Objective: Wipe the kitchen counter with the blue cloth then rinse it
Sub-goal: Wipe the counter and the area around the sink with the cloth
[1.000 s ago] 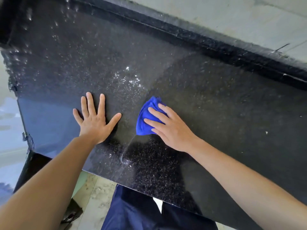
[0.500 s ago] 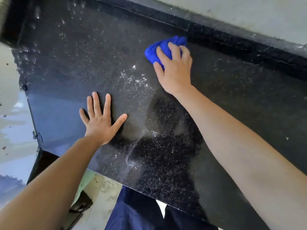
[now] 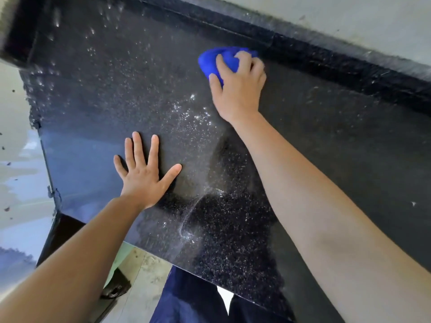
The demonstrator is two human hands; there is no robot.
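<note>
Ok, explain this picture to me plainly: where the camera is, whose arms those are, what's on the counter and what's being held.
There is no machine here. These are a person's two bare arms, seen by one wide-angle camera worn on their head, looking forward and down. The dark speckled slab is the kitchen counter, with a raised black ledge along its far side. Water droplets and a wet streak lie on it. The left hand rests flat on the counter, fingers spread, holding nothing. The right hand grips a bunched blue cloth and presses it on the counter close to the ledge. Below the counter's near edge you see the floor and the person's dark blue trousers.
</note>
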